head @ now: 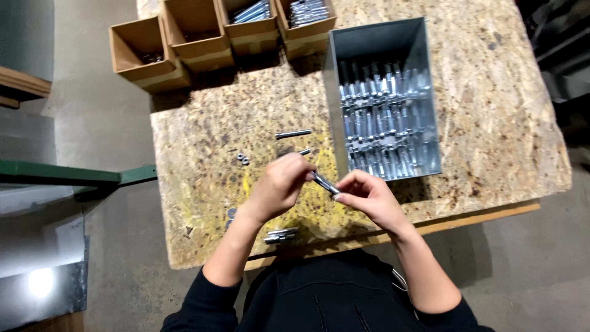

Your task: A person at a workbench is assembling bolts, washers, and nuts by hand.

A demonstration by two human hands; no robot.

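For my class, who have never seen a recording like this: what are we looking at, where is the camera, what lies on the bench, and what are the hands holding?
There is one picture, taken by a camera worn on a person's head, looking straight down at their own bare hands. No machine is involved. The left hand and the right hand together hold one metal bolt between the fingertips, above a chipboard workbench. To the right stands a grey metal bin filled with many similar bolts. At the far edge sit four cardboard boxes; two hold metal parts. Loose on the bench lie another bolt, two small nuts and a few bolts by the near edge.
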